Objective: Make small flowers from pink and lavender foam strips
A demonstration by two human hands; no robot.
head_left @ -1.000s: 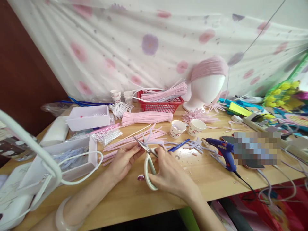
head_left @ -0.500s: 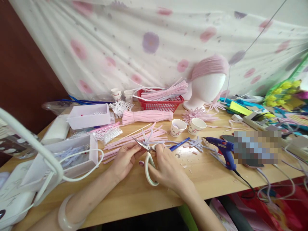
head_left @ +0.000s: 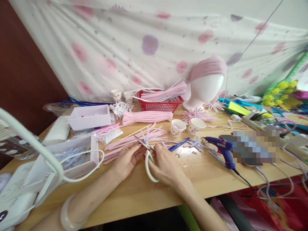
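Note:
My right hand is closed around white-handled scissors, with the blades pointing up and to the left and slightly apart. Beside the blades, my left hand pinches a small lavender pipe cleaner piece; its prongs stick up behind the blades and its lower end is hidden. Loose pink pipe cleaners lie on the table just beyond my left hand. A blue pen and cut lavender pieces lie beyond my right hand.
Two paper cups stand behind the pen. At right are a blue glue gun and cables. Behind stand a red basket and a white foam head. White boxes and a white lamp arm are at left.
The lavender prongs have shifted left and tilted a little between my hands. My fingers and the scissors have turned slightly; both hands keep about the same place.

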